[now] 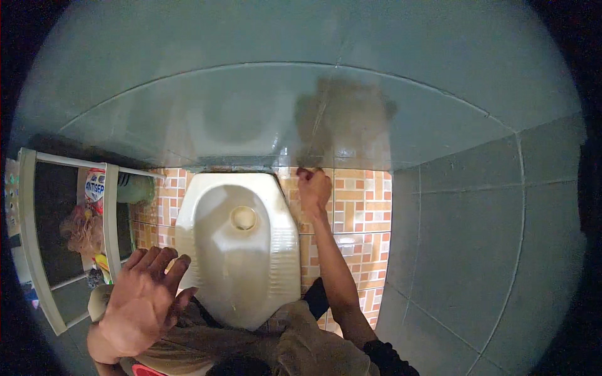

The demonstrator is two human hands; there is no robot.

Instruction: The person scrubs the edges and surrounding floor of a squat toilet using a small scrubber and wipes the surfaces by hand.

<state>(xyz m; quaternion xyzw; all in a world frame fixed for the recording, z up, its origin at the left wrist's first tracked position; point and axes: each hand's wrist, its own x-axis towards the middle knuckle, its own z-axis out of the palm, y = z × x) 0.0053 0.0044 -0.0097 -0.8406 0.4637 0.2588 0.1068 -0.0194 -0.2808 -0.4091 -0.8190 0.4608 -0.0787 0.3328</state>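
Observation:
A white squat toilet [285,207] with ribbed foot rests is set in the floor before me. To the right of its far end, my right hand [315,190] reaches down close to the foot of the wall. Its fingers are closed, with a small dark reddish bit showing at their tips; what it is I cannot make out. My left hand [141,301] hangs above my knee at the toilet's near left, empty, its fingers apart and slightly bent.
Orange and white patterned tiles [360,250] cover the floor. Grey-green tiled walls [464,238] rise ahead and on the right. At the left stands a white-framed shelf [111,207] holding packets and a crumpled plastic bag [81,229]. Something red [147,370] shows beneath me.

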